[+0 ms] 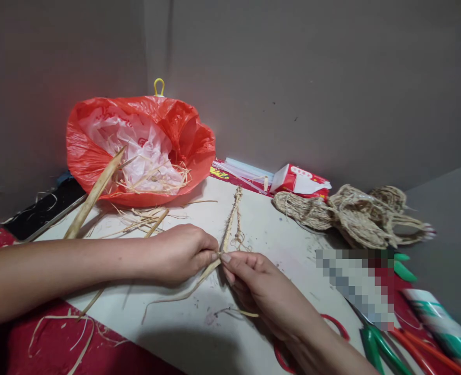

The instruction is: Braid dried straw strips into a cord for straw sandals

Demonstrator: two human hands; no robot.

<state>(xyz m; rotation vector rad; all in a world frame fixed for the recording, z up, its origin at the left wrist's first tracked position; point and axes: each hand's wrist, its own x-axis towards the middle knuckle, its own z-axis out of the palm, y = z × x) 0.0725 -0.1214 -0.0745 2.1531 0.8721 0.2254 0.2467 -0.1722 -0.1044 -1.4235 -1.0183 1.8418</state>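
Note:
A thin pale braid (229, 229) of dried plant fibre runs away from me over the white board (285, 239), with a looped, frayed strand beside it. At its near end my left hand (187, 253) pinches the fibre between thumb and finger. My right hand (249, 276) is closed on the same spot, its thumb tip almost against the left thumb. A loose fibre strip (191, 287) trails from the pinch toward the lower left. My fingers partly hide where the strands cross.
Behind stands a red plastic bag (85, 174) with fibre scraps. A long dried stalk (93, 200) leans on it, near a dark phone-like slab (45, 211). Rope bundles (361, 216), a tissue pack (300, 179), green-handled scissors (378, 346) and red scissor handles (337, 325) lie rightward.

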